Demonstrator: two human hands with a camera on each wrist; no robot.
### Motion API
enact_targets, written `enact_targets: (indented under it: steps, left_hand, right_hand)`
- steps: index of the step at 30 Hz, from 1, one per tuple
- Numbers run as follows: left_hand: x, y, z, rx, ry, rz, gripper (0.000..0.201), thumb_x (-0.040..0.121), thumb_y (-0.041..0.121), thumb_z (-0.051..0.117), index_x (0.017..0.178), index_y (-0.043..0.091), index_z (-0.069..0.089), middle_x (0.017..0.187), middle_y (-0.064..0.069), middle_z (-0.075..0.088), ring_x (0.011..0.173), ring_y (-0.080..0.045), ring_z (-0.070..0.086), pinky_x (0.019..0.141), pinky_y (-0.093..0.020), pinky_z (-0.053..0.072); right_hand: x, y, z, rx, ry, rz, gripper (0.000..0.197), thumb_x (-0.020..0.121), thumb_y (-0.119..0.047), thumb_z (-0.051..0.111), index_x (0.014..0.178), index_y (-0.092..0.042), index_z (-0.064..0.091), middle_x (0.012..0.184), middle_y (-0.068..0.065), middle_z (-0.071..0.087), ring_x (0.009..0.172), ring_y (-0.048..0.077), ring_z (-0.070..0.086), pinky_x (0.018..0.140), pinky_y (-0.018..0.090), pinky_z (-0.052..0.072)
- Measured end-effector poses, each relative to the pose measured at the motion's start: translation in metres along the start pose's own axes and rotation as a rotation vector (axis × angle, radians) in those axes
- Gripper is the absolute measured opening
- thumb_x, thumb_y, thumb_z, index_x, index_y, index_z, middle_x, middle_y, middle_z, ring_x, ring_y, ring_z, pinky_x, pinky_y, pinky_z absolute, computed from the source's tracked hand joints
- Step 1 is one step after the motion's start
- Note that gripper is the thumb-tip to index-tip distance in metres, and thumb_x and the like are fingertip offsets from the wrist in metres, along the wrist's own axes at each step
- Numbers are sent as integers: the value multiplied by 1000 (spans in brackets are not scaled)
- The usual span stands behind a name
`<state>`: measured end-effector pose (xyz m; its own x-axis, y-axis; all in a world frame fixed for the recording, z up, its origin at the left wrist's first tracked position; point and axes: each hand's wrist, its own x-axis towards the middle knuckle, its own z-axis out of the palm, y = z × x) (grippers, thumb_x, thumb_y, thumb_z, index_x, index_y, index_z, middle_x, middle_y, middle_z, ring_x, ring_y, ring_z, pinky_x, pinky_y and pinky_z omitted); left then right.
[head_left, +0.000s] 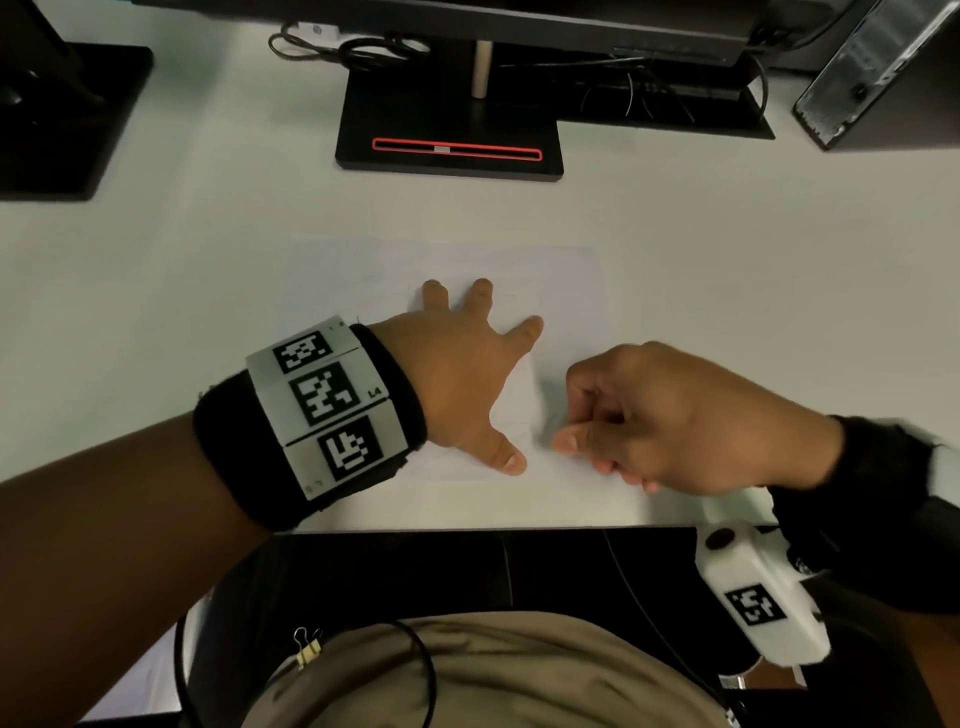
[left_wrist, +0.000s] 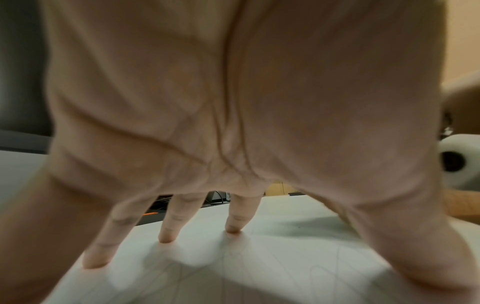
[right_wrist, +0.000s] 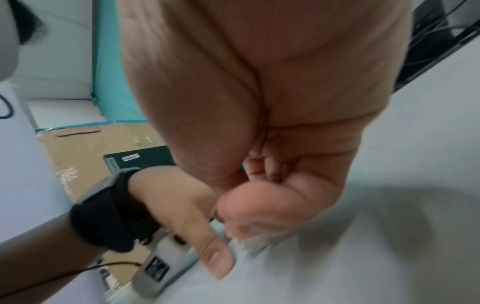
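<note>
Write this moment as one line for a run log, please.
left hand: spread flat, pressing paper | right hand: curled, seems to pinch paper's edge | surface: white desk | behind: monitor stand

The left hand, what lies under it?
A white paper sheet on the desk; the left hand presses it with spread fingertips. Whether the sheet hides anything beneath cannot be seen.

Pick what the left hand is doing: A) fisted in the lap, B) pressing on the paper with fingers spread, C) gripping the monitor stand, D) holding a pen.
B: the left hand lies on the paper with straight, spread fingers, and the left wrist view shows its fingertips touching it.
</note>
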<state>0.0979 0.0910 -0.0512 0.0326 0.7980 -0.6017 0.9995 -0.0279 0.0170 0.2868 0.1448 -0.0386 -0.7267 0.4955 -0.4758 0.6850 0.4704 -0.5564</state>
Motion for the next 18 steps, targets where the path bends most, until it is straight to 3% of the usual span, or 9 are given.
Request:
enact_targets:
  steps: [3, 7, 11, 15, 18]
  left_hand:
    - [0, 0, 0, 5, -3, 3, 125, 67, 80, 65, 154, 39, -15, 162, -10, -17, 145, -48, 0, 104, -58, 42]
    - [-1, 1, -2, 8, -11, -3, 125, 68, 81, 64, 154, 39, -17, 162, -11, -18, 146, -48, -2, 105, -60, 40]
    - [-1, 1, -1, 3, -5, 5, 125, 67, 80, 65, 154, 39, -15, 162, -11, -18, 146, -49, -2, 104, -60, 41]
    - [-1, 1, -1, 2, -12, -1, 125, 67, 81, 64, 154, 39, -17, 162, -10, -20, 146, -49, -4, 105, -61, 39]
    - [0, -1, 0, 8, 2, 4, 126, 66, 83, 63, 154, 40, -16, 162, -9, -17, 146, -48, -1, 104, -61, 40]
  right_hand:
    - [-2, 0, 1, 9, -47, 6, 26, 94, -34, 69, 81, -12, 63, 63, -3, 71, 47, 12, 64, 50, 24, 52]
    - [1, 7, -8, 17, 54, 24, 28, 93, -35, 69, 81, -11, 63, 65, -2, 73, 51, 18, 68, 51, 26, 54]
    - [-2, 3, 2, 30, -36, -10, 27, 94, -33, 69, 81, -10, 61, 64, -2, 72, 48, 15, 65, 49, 23, 52]
    - [4, 17, -14, -30, 138, -1, 22, 94, -33, 68, 82, -15, 63, 63, -3, 72, 52, 13, 67, 55, 24, 52]
    - [4, 17, -8, -117, 240, -112, 13, 92, -27, 71, 83, -24, 63, 60, -5, 67, 55, 8, 60, 56, 13, 41]
